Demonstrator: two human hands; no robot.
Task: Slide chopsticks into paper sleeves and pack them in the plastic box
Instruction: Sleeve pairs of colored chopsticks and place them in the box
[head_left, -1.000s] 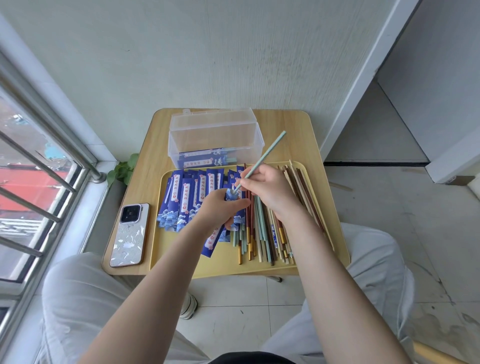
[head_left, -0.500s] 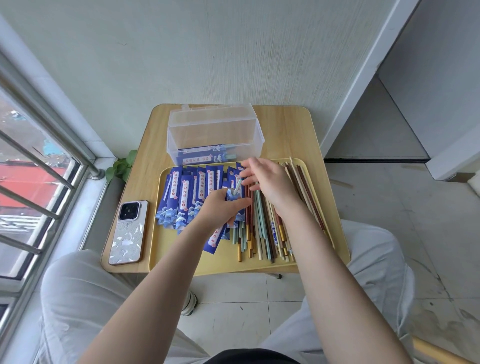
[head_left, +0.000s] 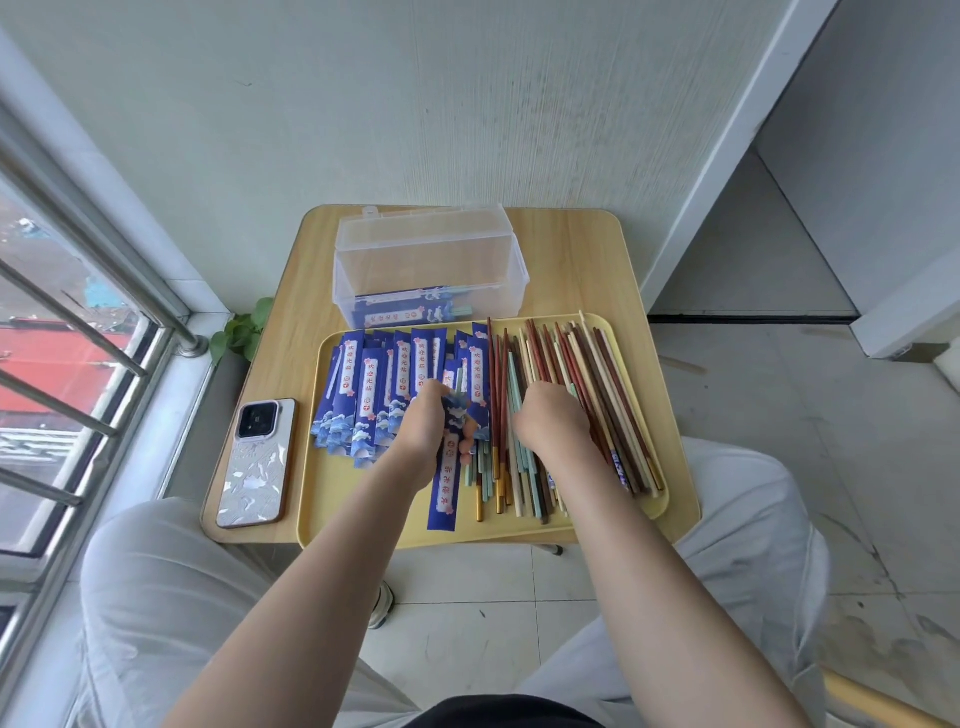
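So the left hand (head_left: 423, 421) is curled round a blue paper sleeve (head_left: 447, 483), holding it over the yellow tray (head_left: 363, 514) with the sleeve's lower end pointing back toward the person. The right hand (head_left: 553, 421) is down on the pile of loose chopsticks (head_left: 587, 374) on the right half of the tray, fingers bent into the pile, but I honestly can't tell if it's got hold of one. A bunch of empty sleeves (head_left: 363, 384) lie fanned out on the left half. The clear plastic box (head_left: 431, 265) sits just behind the tray on the wooden table (head_left: 587, 260), with a couple of filled sleeves at the bottom. A phone (head_left: 257, 462) lies left of the tray.
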